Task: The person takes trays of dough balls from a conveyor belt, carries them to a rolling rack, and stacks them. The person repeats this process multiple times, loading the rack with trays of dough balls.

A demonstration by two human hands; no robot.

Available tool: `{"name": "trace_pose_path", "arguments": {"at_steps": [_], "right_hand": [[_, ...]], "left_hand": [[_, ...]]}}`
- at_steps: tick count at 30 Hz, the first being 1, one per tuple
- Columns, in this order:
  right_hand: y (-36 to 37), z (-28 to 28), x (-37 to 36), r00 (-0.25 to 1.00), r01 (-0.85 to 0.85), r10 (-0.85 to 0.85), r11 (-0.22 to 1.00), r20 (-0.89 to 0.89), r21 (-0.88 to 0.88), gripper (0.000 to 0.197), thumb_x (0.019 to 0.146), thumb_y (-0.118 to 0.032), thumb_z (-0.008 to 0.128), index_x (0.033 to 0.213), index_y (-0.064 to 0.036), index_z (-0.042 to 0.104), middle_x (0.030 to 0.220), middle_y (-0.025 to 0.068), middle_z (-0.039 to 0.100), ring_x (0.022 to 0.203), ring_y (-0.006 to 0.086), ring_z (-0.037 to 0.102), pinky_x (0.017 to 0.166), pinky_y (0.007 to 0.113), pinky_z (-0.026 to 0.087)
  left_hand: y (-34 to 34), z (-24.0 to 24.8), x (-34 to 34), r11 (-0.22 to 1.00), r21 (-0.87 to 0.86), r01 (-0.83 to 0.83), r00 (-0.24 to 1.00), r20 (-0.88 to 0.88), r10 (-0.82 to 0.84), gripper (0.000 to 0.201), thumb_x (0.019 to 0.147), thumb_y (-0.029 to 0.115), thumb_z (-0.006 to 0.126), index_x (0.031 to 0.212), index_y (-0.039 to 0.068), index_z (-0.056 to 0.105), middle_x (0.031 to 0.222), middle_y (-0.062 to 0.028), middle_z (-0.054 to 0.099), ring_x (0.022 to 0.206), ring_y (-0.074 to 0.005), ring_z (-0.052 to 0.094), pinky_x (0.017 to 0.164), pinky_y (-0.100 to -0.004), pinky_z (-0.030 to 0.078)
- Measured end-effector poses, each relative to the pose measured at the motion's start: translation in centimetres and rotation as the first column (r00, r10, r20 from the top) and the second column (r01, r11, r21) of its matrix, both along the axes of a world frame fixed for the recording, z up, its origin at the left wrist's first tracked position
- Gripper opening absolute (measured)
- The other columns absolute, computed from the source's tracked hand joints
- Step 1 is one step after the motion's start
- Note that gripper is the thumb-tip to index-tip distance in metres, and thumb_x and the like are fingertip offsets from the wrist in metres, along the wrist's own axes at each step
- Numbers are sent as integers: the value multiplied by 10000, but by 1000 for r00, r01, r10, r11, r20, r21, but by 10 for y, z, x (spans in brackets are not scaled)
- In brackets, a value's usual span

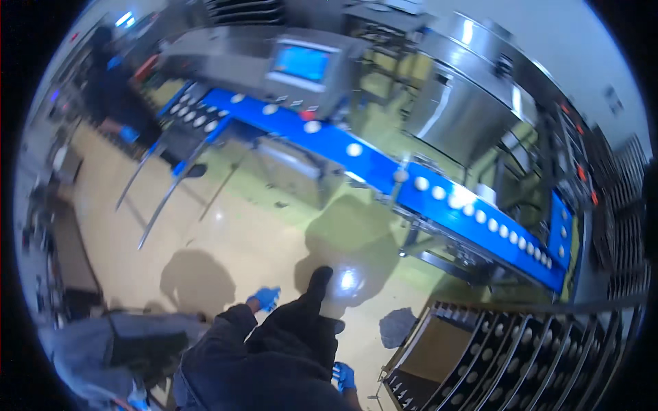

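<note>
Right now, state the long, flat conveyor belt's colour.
The long, flat conveyor belt is blue, clearest in the head view.

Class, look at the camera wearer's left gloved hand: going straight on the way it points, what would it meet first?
Across the picture, the left hand seems to point at the wearer's own dark shoe. Depth is unclear, though; it may pass above without touching.

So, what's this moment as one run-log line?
left gloved hand: nothing visibly held | right gloved hand: left of tray rack | blue conveyor belt: pale round pieces
</note>
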State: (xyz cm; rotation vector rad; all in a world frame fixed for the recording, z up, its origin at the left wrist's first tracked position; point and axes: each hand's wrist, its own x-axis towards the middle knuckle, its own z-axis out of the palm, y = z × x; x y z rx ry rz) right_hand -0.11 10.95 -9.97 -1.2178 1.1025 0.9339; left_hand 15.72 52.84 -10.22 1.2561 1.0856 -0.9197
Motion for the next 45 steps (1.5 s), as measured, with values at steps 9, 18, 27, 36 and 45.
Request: {"name": "trace_pose_path", "arguments": {"at_steps": [9, 18, 27, 36, 45], "right_hand": [[18, 4, 181, 933, 97, -76, 994, 352, -42, 136, 844, -161, 456, 736, -129, 532, 632, 53, 550, 533, 187, 539, 469, 289, 440], [216, 73, 272, 863, 1, -7, 1000, 506, 12, 259, 901, -263, 476, 1053, -75, 568, 925, 99, 632, 811, 212, 614, 723, 326, 497], [340, 18, 204, 753, -388, 540, 826, 376, -409, 401, 808, -350, 555, 1005, -11, 639, 916, 141, 657, 871, 240, 624, 751, 326, 492], [398, -42, 256, 398, -708, 831, 548, 389, -445, 182, 794, -230, 555, 714, -74, 600, 649, 116, 608, 544, 231, 595, 465, 360, 447], [592, -12, 520, -183, -805, 963, -33, 196, -592, 494, 825, -457, 480, 951, -11, 651, 1057, 203, 612, 1022, 373, 549, 907, 422, 411]], "left_hand": [[143, 52, -104, 767, -3, -641, 745, 238, 623, 404, 891, 418, 483, 947, 30, 577, 714, -132, 629, 588, -233, 623, 528, -349, 500], [278, -30, -172, 981, 90, -169, 736, 674, 65, 167, 844, 189, 560, 930, 46, 544, 805, -114, 571, 729, -257, 548, 656, -391, 464], [377, -36, -42, 945, -48, -323, 900, 294, 322, 374, 881, 209, 538, 1205, 75, 408, 998, -126, 556, 868, -251, 552, 741, -388, 481], [454, 63, 106, 818, -260, -513, 696, 432, 573, 390, 922, 362, 456, 1184, 80, 519, 995, -140, 624, 835, -241, 627, 734, -321, 499], [483, 44, 79, 594, 68, -801, 586, 286, 758, 453, 864, 390, 500, 1108, 13, 557, 861, -168, 626, 692, -221, 611, 567, -298, 471]]}}
